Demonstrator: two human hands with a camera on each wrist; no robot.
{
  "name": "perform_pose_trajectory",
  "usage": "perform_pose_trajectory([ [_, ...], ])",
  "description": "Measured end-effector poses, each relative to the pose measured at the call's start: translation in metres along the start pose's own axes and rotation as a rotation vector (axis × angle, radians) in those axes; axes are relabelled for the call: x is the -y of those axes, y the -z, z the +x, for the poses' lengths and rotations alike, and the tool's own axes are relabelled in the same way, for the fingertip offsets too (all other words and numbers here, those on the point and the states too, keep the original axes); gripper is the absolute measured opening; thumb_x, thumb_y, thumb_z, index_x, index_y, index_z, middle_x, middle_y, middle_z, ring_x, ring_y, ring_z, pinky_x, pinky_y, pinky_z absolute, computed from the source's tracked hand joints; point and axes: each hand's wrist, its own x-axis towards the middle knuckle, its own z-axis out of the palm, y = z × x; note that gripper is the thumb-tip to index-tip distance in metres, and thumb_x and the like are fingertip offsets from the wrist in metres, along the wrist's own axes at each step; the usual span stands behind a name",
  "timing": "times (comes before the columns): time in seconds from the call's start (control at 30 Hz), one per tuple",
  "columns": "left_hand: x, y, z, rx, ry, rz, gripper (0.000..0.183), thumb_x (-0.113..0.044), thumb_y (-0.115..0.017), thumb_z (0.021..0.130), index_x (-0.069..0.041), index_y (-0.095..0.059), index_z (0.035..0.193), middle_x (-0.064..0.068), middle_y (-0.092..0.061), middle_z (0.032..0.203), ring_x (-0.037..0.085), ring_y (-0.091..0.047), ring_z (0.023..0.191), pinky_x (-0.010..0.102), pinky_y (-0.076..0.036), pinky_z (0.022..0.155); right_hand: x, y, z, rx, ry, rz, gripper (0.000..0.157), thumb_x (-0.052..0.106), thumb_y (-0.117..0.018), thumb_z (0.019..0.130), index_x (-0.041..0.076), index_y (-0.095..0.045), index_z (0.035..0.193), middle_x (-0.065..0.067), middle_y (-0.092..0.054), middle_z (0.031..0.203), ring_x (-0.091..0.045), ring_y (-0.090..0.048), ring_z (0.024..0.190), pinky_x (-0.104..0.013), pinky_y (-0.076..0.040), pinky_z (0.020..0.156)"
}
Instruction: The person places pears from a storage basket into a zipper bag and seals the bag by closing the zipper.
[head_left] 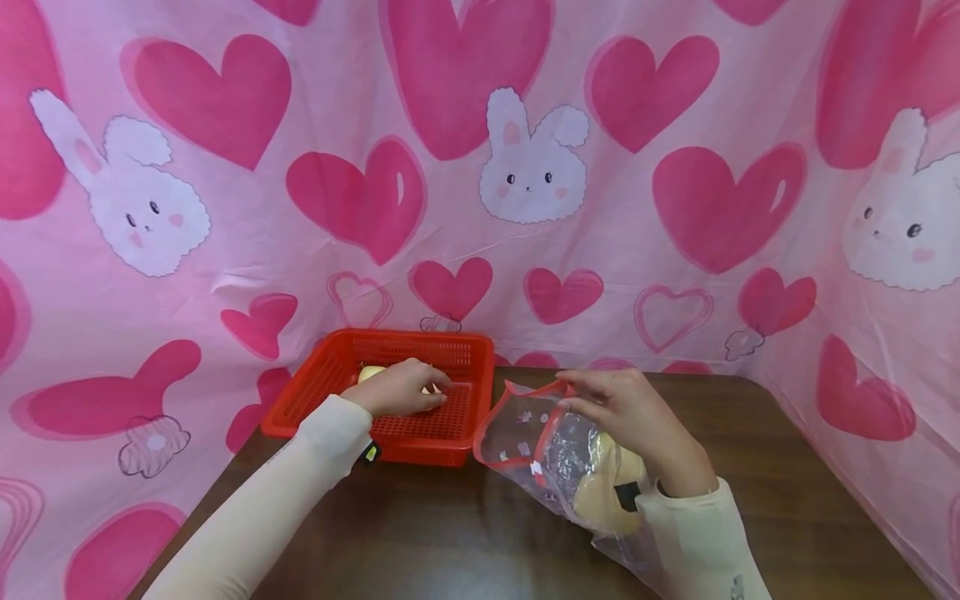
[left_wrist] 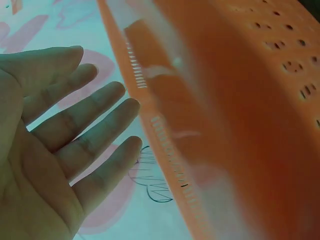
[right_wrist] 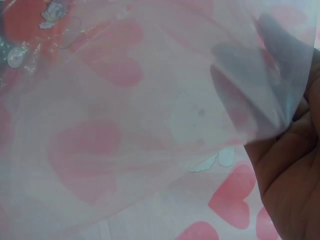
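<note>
My left hand [head_left: 405, 388] is over the red plastic basket [head_left: 431, 452], fingers loosely extended and holding nothing. In the left wrist view its spread fingers [left_wrist: 102, 102] show beside the basket's slotted wall. A pale yellow item [head_left: 370, 372] lies in the basket, mostly hidden behind this hand. My right hand [head_left: 637, 417] pinches the red-trimmed rim of a clear printed pouch [head_left: 517, 425], whose mouth gapes toward the basket. Inside the pouch are pale yellow, soft-looking shapes [head_left: 600, 496], one with a dark patch. The right wrist view shows the see-through film over my right fingers.
Both the basket and the pouch are at a dark brown wooden table [head_left: 427, 533]. A pink cloth [head_left: 457, 225] with hearts and rabbit faces hangs close behind the table and along its sides. The basket stands near the back left edge.
</note>
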Motion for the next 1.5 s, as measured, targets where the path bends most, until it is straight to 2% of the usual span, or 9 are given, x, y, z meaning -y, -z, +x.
perform_pose_trajectory([
  [0.2,0.006,-0.003,0.006,0.015,0.045,-0.018,0.034,-0.030,-0.073,0.088,-0.023,-0.070,0.122,-0.009,-0.067,0.104,0.009,-0.061,0.093,0.030,-0.054,0.080,-0.001,0.000,0.001,0.011,-0.020,0.014,0.045,0.010,-0.083,0.076,0.006,-0.071,0.119,0.000,-0.073,0.098,-0.006,-0.059,0.070,-0.023,-0.054,0.062],
  [0.43,0.007,-0.001,0.010,0.040,0.058,-0.015,0.036,-0.032,-0.072,0.088,-0.023,-0.069,0.123,-0.011,-0.067,0.098,0.009,-0.061,0.083,0.030,-0.054,0.080,-0.002,0.000,0.001,0.013,-0.020,0.004,0.044,0.010,-0.083,0.076,0.006,-0.071,0.118,0.000,-0.073,0.097,-0.006,-0.057,0.068,-0.023,-0.052,0.059],
  [0.57,0.006,0.005,0.011,0.047,0.053,0.017,0.035,-0.034,-0.070,0.089,-0.023,-0.069,0.123,-0.011,-0.067,0.103,0.010,-0.060,0.091,0.034,-0.053,0.085,-0.002,0.001,0.001,0.012,-0.022,-0.004,0.043,0.011,-0.083,0.076,0.006,-0.071,0.117,0.000,-0.073,0.097,-0.005,-0.058,0.069,-0.024,-0.053,0.061],
  [0.77,0.010,0.010,0.014,0.065,0.094,0.015,0.038,-0.033,-0.071,0.089,-0.026,-0.067,0.126,-0.011,-0.066,0.111,0.014,-0.059,0.106,0.039,-0.052,0.089,-0.001,0.001,0.001,0.011,-0.015,0.001,0.044,0.011,-0.083,0.076,0.005,-0.071,0.118,0.001,-0.073,0.097,-0.005,-0.059,0.070,-0.023,-0.053,0.061],
  [1.03,0.018,0.010,0.024,0.092,0.088,0.038,0.035,-0.032,-0.071,0.089,-0.025,-0.069,0.123,-0.008,-0.067,0.112,0.012,-0.062,0.102,0.037,-0.053,0.086,-0.001,0.001,0.000,0.011,-0.012,-0.002,0.043,0.011,-0.083,0.076,0.005,-0.071,0.117,0.002,-0.073,0.094,-0.004,-0.058,0.068,-0.023,-0.052,0.059],
  [1.17,0.021,0.011,0.029,0.105,0.108,0.069,0.033,-0.030,-0.070,0.090,-0.025,-0.069,0.122,-0.010,-0.067,0.111,0.012,-0.060,0.104,0.037,-0.052,0.088,-0.001,0.001,0.000,0.004,0.003,-0.003,0.043,0.009,-0.083,0.075,0.004,-0.071,0.116,0.001,-0.073,0.093,-0.004,-0.057,0.067,-0.023,-0.051,0.058],
  [1.5,0.027,0.009,0.041,0.135,0.144,0.072,0.031,-0.026,-0.070,0.090,-0.023,-0.070,0.121,-0.007,-0.067,0.111,0.016,-0.061,0.106,0.041,-0.052,0.089,-0.002,0.002,-0.001,0.000,0.011,-0.007,0.044,0.010,-0.083,0.075,0.004,-0.071,0.117,0.001,-0.073,0.093,-0.004,-0.058,0.068,-0.022,-0.052,0.058],
])
